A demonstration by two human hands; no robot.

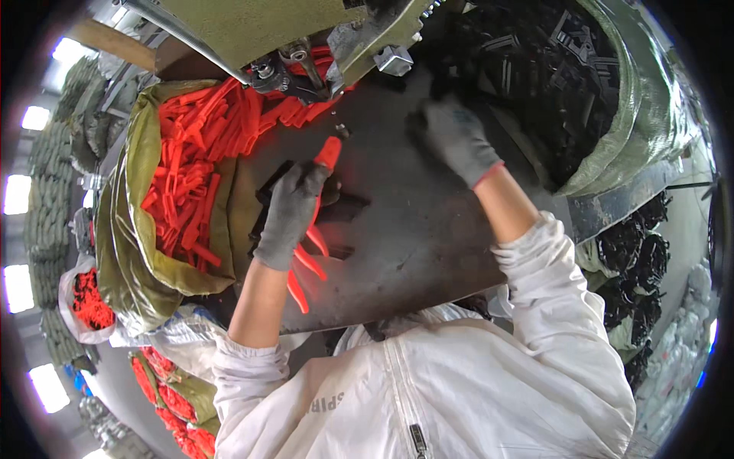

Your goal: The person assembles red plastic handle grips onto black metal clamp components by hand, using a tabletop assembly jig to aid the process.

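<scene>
My left hand [294, 203], in a grey glove, is closed around several long red plastic pieces [308, 262]. Their curved, tapering ends hang out below the palm, and one blunt red tip [329, 151] sticks up beyond the fingers. Under and beside this hand lie some black pieces [348, 207] on the dark metal tabletop [397, 237]. My right hand [459, 141], gloved alike, is over the table's far right part, beside a heap of black plastic parts [566, 69]. Motion smears its fingers, so whether they hold anything is unclear.
At the left, an olive sack [126, 222] stands full of red pieces [191, 168], which spill onto the table. A green machine [252, 27] with a metal head overhangs the far edge. A pale green woven sack [638, 115] surrounds the black heap. More filled bags stand below on both sides.
</scene>
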